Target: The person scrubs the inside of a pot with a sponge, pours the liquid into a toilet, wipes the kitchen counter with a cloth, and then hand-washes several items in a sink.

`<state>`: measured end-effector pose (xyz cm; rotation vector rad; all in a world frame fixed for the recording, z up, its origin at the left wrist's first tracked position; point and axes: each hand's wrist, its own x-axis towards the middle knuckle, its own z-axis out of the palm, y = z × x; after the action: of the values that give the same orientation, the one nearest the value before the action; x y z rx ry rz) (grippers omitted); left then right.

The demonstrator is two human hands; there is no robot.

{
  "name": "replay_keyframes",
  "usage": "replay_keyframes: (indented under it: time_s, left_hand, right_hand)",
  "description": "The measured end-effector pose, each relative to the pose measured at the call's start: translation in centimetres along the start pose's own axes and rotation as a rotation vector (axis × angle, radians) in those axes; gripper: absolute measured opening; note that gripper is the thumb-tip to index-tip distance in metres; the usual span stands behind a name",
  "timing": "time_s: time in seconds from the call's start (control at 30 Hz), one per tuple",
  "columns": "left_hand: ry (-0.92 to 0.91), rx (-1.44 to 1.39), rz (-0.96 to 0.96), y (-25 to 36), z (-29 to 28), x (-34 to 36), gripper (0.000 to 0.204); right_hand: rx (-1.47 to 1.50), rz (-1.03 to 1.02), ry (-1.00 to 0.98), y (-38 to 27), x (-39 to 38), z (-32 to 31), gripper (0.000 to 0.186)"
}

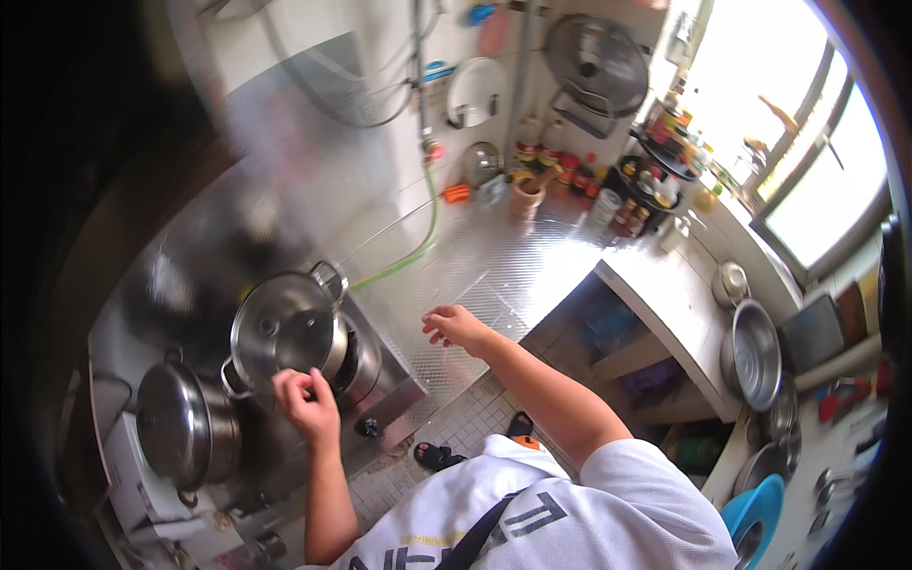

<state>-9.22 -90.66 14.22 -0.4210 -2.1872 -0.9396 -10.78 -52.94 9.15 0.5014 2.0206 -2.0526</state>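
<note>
A steel pot with two loop handles (280, 323) sits tilted-looking on a round steel base (361, 366) at the left stove counter; its lid is off. My left hand (302, 399) is at the pot's front rim, right of the near handle, fingers loosely curled and apart; whether it touches the rim is unclear. My right hand (454, 328) hangs open over the ridged metal counter (461, 261), right of the pot, with bent fingers and nothing in them. A lidded steel pot (190, 427) stands at far left. A green hose (418, 252) runs behind the open pot.
Bottles (551, 142), a wooden mortar (527, 199) and a condiment rack (655, 166) line the back corner. A white ledge (665, 332) with cubbies runs right, beside metal basins (750, 356) and a blue basin (765, 513). Tiled floor (475, 399) shows below, with my sandalled feet.
</note>
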Motion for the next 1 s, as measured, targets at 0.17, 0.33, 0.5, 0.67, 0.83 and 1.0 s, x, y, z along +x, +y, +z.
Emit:
replay_keyframes:
  time_s: [0.17, 0.33, 0.5, 0.67, 0.83, 1.0]
  left_hand:
    - [-0.367, -0.307, -0.025, 4.1, 8.0, -6.4, 0.019]
    - [-0.612, -0.461, -0.011, 11.7, 15.4, -11.4, 0.012]
    - [-0.912, -0.483, 0.236, 21.6, 24.7, -11.5, 0.010]
    - [-1.538, -0.415, 0.677, 35.1, 30.8, -13.8, 0.025]
    - [-1.809, -0.344, 1.270, 44.5, 33.7, -20.0, 0.034]
    - [-1.852, -0.364, 1.787, 49.1, 37.8, -29.2, 0.041]
  right_hand:
    - [0.079, 0.075, 0.136, 2.8, -7.2, -10.8, 0.035]
    - [0.225, 0.017, 0.279, 6.9, -16.7, -21.4, 0.031]
    - [0.329, 0.066, 0.507, 9.4, -26.1, -29.9, 0.027]
    - [0.505, 0.064, 0.784, 13.9, -37.4, -33.7, 0.027]
    - [0.666, 0.026, 1.161, 19.2, -50.8, -30.5, 0.029]
    - [0.799, 0.023, 1.620, 20.9, -64.8, -18.4, 0.030]
